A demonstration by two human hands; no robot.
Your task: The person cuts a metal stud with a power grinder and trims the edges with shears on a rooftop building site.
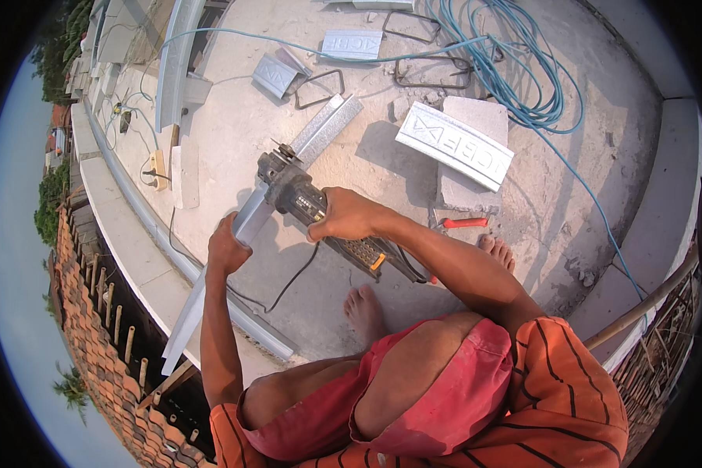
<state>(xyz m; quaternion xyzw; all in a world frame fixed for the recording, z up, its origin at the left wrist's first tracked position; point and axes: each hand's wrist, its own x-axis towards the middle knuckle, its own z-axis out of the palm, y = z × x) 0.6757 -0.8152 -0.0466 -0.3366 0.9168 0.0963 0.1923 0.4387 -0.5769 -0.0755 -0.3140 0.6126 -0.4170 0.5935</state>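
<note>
My left hand (228, 246) is wrapped round a long silvery metal channel (329, 129), which slants from the lower left up toward the middle of the concrete floor. In my right hand (349, 214) is a dark angle grinder (298, 191), gripped by its body. Its head lies across the channel, a little beyond my left hand. The disc is hard to make out, and I cannot tell whether it touches the metal. A black power cord (275, 300) trails from the grinder toward the left.
A short metal channel piece (454, 147) leans on a pale block (476, 117) at right. Beside it lies a tool with a red handle (466, 223). Coiled blue hose (515, 86) and bent metal rods (433, 72) lie farther off. The ledge (132, 226) drops to tiled roofs at left.
</note>
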